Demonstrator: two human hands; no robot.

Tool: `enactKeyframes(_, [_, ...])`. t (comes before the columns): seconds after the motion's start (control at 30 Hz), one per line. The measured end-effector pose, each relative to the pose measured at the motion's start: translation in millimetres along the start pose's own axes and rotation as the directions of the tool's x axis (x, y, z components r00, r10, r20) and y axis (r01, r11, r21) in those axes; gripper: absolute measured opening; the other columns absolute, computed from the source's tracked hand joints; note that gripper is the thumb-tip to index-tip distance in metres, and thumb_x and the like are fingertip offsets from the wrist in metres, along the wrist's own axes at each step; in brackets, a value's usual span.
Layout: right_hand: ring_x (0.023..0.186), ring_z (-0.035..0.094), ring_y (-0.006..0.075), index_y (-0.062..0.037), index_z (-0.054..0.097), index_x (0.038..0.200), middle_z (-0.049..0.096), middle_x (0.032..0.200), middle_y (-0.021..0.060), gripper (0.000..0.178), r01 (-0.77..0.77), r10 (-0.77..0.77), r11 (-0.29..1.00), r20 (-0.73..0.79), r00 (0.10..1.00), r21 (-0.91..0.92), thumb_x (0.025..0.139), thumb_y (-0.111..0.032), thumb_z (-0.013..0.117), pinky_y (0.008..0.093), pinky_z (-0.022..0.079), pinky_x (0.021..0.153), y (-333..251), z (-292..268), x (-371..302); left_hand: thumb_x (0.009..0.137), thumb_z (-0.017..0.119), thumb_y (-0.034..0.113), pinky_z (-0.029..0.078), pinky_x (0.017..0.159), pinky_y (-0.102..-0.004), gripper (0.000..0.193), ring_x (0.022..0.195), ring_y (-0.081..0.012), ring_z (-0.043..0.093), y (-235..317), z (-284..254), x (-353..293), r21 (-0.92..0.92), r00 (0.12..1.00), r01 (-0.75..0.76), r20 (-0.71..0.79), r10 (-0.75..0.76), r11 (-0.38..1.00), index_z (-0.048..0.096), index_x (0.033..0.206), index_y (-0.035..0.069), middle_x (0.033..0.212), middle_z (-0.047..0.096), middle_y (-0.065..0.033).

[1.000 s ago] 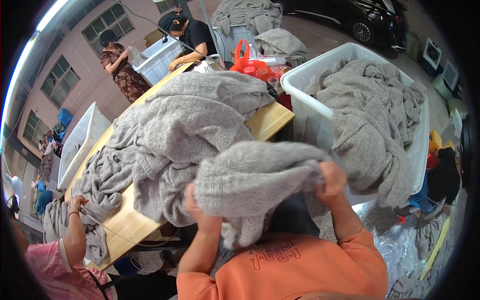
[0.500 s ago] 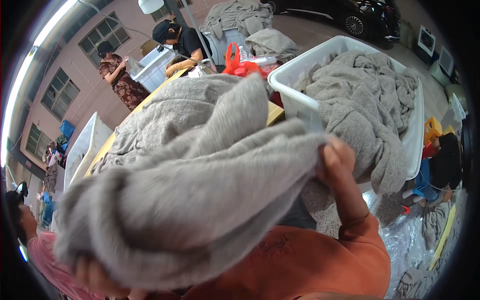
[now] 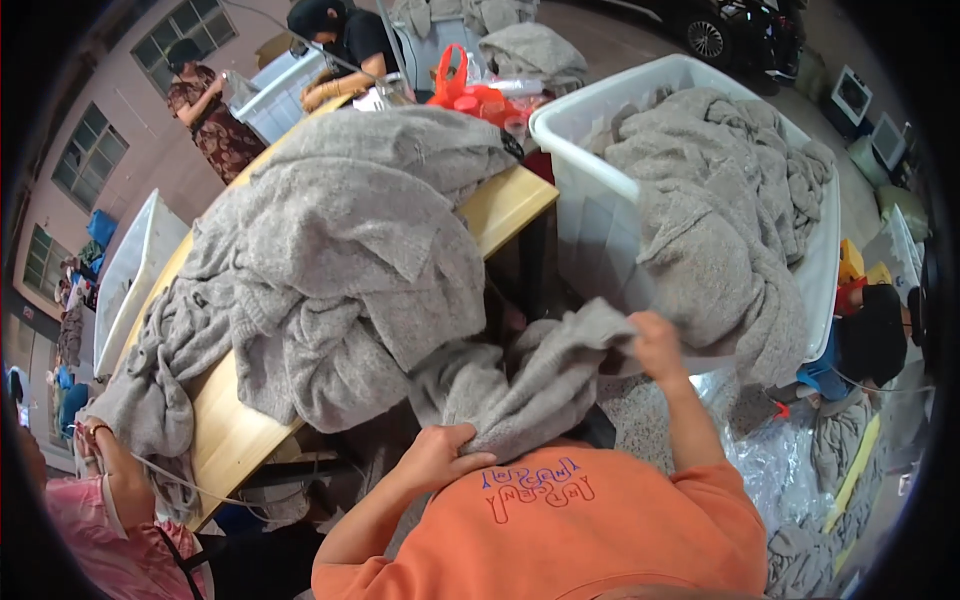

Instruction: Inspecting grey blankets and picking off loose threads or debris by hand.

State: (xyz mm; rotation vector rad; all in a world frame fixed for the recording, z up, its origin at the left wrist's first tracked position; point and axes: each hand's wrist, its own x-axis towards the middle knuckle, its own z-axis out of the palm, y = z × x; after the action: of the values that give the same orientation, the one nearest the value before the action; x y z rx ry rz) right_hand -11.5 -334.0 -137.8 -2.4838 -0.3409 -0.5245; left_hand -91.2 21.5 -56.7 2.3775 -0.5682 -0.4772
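A grey knitted garment [image 3: 530,375] is bunched between my two hands, low in front of my body. My left hand [image 3: 440,458] is closed on its near edge, thumb lying over the fabric. At its raised right end, my right hand [image 3: 655,345] grips a corner; this hand is slightly blurred. The garment's far side hangs down beside the table edge, close to a heap of grey knitwear [image 3: 350,230]. That heap covers much of the pale wooden table [image 3: 230,430].
At right stands a white plastic tub [image 3: 590,180] full of grey knitwear. A red plastic bag [image 3: 470,95] lies on the table's far end. A co-worker in pink [image 3: 85,500] is close at left; two people work farther back. Clear plastic wrap [image 3: 770,460] lies on the floor.
The garment was spread wide and blurred across the view; now it is lower and bunched. My left hand has moved right and inward, and the heap on the table shows more fully.
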Motion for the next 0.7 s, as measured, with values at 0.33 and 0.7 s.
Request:
enactKeyframes(0.33, [0.069, 0.058, 0.0263, 0.0008, 0.059, 0.082, 0.059, 0.076, 0.0199, 0.021, -0.314, -0.328, 0.818, 0.840, 0.433, 0.482, 0.063, -0.007, 0.058, 0.0320, 0.044, 0.061, -97.7, 79.4, -4.4, 0.074, 0.057, 0.012, 0.040, 0.059, -0.0344, 0.017, 0.066, -0.0263, 0.051, -22.0, 53.8, 50.4, -0.435, 0.955, -0.272, -0.008, 0.298, 0.858, 0.051, 0.075, -0.004, 0.068, 0.051, -0.0143])
enactKeyframes(0.7, [0.054, 0.054, 0.0254, 0.0037, 0.054, 0.065, 0.052, 0.059, 0.0189, 0.012, -0.487, -0.199, 0.780, 0.894, 0.402, 0.393, 0.054, -0.002, 0.054, 0.0339, 0.039, 0.051, -63.9, 75.4, -41.9, 0.063, 0.067, 0.021, 0.041, 0.082, -0.0361, 0.047, 0.097, -0.0345, 0.051, -169.2, 140.1, 79.4, -0.199, 0.971, 0.222, -0.038, -0.234, 0.954, 0.053, 0.103, 0.001, 0.103, 0.053, -0.0228])
